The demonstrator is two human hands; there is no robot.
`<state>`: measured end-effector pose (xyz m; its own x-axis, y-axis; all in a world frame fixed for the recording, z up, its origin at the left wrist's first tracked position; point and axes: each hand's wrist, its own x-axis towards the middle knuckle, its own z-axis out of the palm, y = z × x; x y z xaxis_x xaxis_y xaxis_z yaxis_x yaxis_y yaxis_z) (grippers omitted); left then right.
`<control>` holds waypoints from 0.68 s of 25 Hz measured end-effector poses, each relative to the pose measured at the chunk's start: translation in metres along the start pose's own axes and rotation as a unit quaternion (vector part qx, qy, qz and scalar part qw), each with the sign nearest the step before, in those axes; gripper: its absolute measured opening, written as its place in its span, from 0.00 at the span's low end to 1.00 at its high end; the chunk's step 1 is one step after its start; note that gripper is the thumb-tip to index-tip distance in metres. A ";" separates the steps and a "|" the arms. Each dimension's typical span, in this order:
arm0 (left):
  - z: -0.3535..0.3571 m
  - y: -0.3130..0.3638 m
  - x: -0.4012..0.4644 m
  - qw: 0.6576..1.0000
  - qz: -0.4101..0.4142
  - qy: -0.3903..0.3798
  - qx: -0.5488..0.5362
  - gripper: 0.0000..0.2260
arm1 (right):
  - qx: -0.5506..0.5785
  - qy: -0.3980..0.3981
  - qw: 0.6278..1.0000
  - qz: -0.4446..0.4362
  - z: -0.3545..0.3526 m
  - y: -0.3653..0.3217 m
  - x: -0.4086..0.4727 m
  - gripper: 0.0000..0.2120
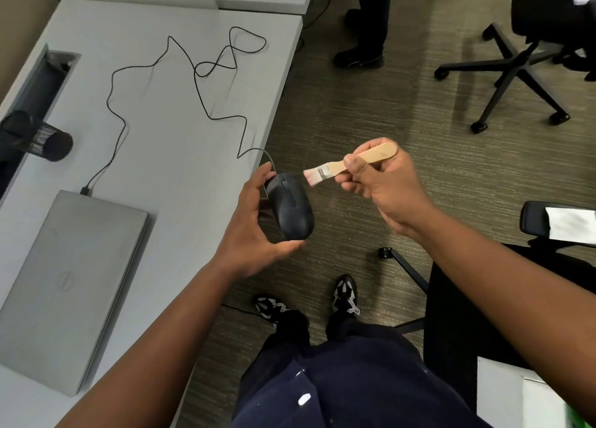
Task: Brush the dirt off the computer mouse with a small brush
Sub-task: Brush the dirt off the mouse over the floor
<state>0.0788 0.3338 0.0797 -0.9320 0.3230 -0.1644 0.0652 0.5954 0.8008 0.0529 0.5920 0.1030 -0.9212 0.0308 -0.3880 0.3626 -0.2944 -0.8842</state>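
A black wired computer mouse (292, 210) is held in the air just past the desk's right edge. My left hand (254, 227) grips it from the left side, thumb under its near end and fingers behind its far end. My right hand (383, 182) pinches the wooden handle of a small flat brush (342, 166). Its pale bristles (311, 176) point left and hover just right of the mouse's front, close to it; contact is unclear. The mouse's black cable (200, 79) loops across the desk to the laptop.
A shut grey laptop (67, 285) lies on the grey desk (167, 169) at the left. A black mesh pen cup (38, 135) lies tipped near the left edge. Office chairs (516, 63) and another person's legs (364, 40) stand on the carpet beyond.
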 end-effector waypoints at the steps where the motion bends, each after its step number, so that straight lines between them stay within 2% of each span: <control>1: 0.000 0.000 0.000 1.000 0.003 -0.001 0.000 0.61 | 0.029 0.004 1.000 0.012 0.000 -0.003 0.003 0.04; 3: 0.002 0.000 -0.001 1.000 0.010 -0.004 0.001 0.62 | 0.056 0.002 0.997 0.045 0.004 -0.006 0.009 0.05; 6: 0.005 0.003 -0.001 1.000 0.022 -0.004 0.009 0.62 | 0.023 0.000 0.996 0.089 0.011 -0.006 0.017 0.08; 10: 0.007 0.005 -0.002 0.999 0.040 0.003 0.013 0.60 | -0.007 0.005 0.993 0.119 0.011 -0.006 0.024 0.06; 14: 0.012 0.005 -0.006 0.999 0.032 -0.008 0.008 0.58 | -0.079 0.038 0.993 0.084 0.004 -0.006 0.027 0.06; 17: 0.013 0.005 -0.008 1.000 0.022 -0.012 0.005 0.59 | -0.047 0.032 0.997 0.051 0.004 -0.010 0.026 0.05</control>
<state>0.0916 0.3435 0.0773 -0.9196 0.3656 -0.1435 0.1086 0.5878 0.8017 0.0245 0.5922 0.1029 -0.8691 0.0667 -0.4900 0.4683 -0.2074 -0.8589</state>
